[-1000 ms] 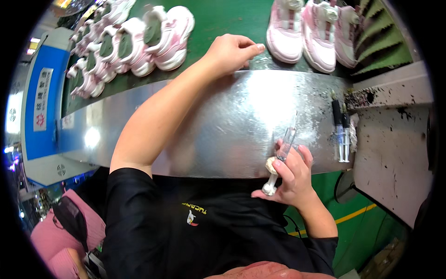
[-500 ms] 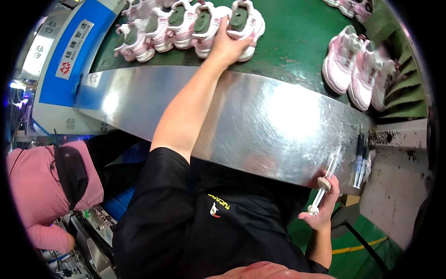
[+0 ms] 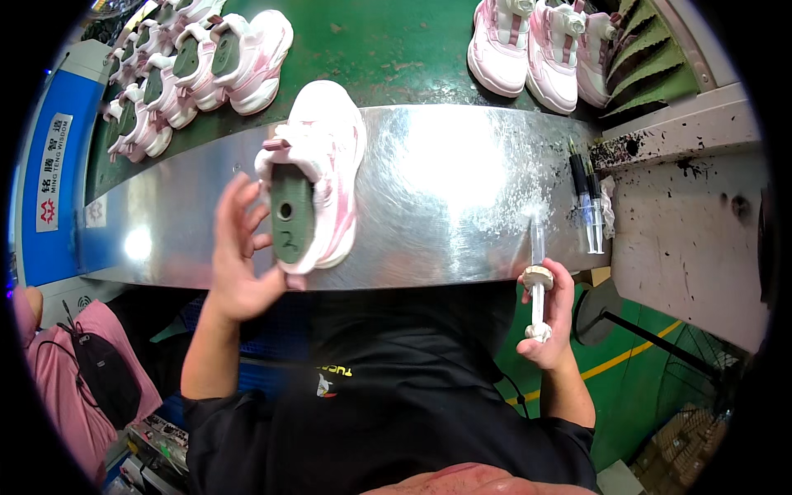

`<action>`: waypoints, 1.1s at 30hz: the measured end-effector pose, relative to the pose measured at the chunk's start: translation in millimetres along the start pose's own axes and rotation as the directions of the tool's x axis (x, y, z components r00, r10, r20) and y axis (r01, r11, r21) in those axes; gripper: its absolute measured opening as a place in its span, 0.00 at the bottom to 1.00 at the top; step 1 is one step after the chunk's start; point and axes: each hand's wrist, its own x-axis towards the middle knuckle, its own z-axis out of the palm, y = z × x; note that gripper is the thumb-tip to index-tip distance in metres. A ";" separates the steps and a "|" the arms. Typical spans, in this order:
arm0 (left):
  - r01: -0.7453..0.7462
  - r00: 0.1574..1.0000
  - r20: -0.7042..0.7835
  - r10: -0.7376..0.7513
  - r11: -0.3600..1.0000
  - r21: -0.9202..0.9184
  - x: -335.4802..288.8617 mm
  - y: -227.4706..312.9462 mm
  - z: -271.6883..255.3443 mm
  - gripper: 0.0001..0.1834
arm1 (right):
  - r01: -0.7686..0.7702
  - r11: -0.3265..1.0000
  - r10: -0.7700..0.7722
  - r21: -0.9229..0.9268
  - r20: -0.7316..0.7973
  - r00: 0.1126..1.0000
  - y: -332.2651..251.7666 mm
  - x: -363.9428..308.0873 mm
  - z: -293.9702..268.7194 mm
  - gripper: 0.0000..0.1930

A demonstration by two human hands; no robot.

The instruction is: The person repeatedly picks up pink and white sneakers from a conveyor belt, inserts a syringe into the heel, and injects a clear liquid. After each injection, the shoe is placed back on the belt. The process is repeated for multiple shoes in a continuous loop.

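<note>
A white and pink sneaker (image 3: 337, 194) with a dark green insert in its opening sits on the metal ledge in front of me, its toe pointing away. Beside its heel is my left hand (image 3: 235, 280), fingers apart and curved, the thumb close to the heel tab; whether it touches cannot be made out. My right hand (image 3: 556, 318) is wrapped round a clear syringe (image 3: 538, 305) with whitish wrapping at its collar and plunger end. The syringe's tip points away from me, over the ledge.
More pink-white sneakers (image 3: 247, 62) stand in rows on the green belt (image 3: 388, 49) at far left. Others (image 3: 499, 49) stand at far right beside green flaps (image 3: 652, 58). Two dark-capped syringes (image 3: 587, 202) lie at the ledge's right end. A person in pink (image 3: 91, 371) is at left.
A sneaker has come from the belt's row onto the metal ledge before me. My left hand has drawn back toward me and opened beside it. The right hand still holds the syringe.
</note>
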 end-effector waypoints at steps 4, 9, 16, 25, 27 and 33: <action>0.022 0.999 -0.032 -0.033 0.955 -0.296 68.6 -35.2 -33.3 0.41 | -0.094 0.995 0.094 -0.036 -0.002 0.996 -13.5 -3.4 2.3 0.64; 0.153 0.974 0.130 -0.183 0.966 0.210 165.5 -79.6 -40.4 0.23 | -0.054 0.999 0.054 0.002 0.076 0.996 -31.8 -6.0 16.0 0.59; 0.216 0.976 0.134 -0.170 0.814 -0.539 134.8 -10.7 13.5 0.30 | 0.069 0.938 -0.115 0.340 0.117 0.986 -49.6 21.4 36.5 0.66; 0.074 0.979 0.152 0.139 0.456 -0.887 83.8 -11.1 -0.6 0.37 | 0.065 0.688 -0.413 0.723 0.317 0.854 -110.8 90.1 91.3 0.57; 0.073 0.989 0.132 0.066 0.558 -0.826 79.5 -4.4 0.4 0.40 | 0.039 0.674 -0.427 0.737 0.347 0.835 -117.7 95.4 98.7 0.54; 0.094 0.977 0.187 0.104 0.573 -0.814 74.0 -1.9 -2.6 0.41 | -0.051 0.713 -0.433 0.700 0.496 0.753 -134.0 108.5 111.4 0.42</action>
